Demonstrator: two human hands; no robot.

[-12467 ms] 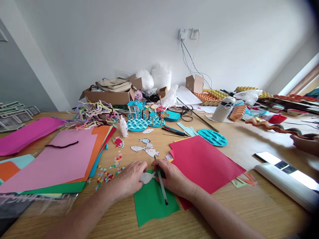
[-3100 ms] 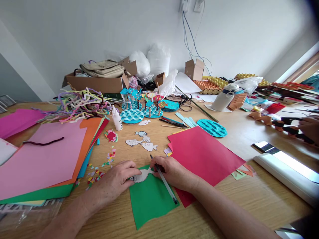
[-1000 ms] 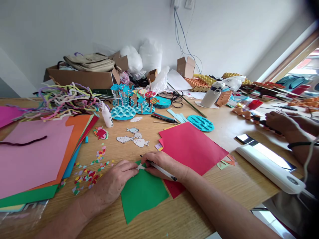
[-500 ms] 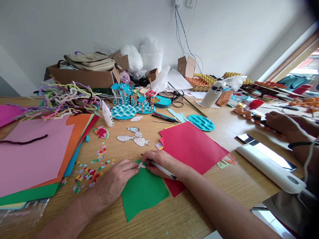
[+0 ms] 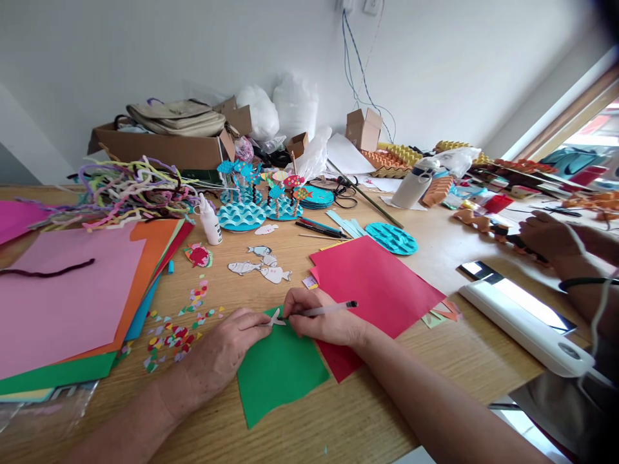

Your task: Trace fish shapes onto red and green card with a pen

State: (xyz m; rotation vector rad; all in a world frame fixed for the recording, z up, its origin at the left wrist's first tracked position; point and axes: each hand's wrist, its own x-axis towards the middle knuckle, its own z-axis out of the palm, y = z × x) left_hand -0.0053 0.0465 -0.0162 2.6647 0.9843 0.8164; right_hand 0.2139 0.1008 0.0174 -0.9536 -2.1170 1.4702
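A green paper sheet (image 5: pixel 283 377) with an uneven lower edge lies before me. On its top edge rests a small white paper cutout (image 5: pixel 277 317), its forked end showing like a fish tail and the rest covered by fingers. My left hand (image 5: pixel 236 335) presses the cutout down, thumb and fingers close together. In my right hand (image 5: pixel 322 319) is a pen (image 5: pixel 333 309) with a clear barrel and dark end cap, held low across the hand. Its tip is near the right side of the cutout. Several white paper fish (image 5: pixel 275 274) with drawn lines lie just beyond.
A red sheet (image 5: pixel 372 283) lies right of the green one. Confetti scraps (image 5: pixel 176 338), a glue bottle (image 5: pixel 211 222) and stacked coloured paper (image 5: pixel 72 303) are to the left. Blue wave stands with fish (image 5: pixel 242 218) stand behind. At right are a white laminator-like device (image 5: pixel 525 325) and another person's hands (image 5: pixel 551 235).
The pen has swung from slanting down toward my wrist to lying nearly level, pointing right. My right hand has shifted slightly right and turned, uncovering more of the cutout. My left hand stays put.
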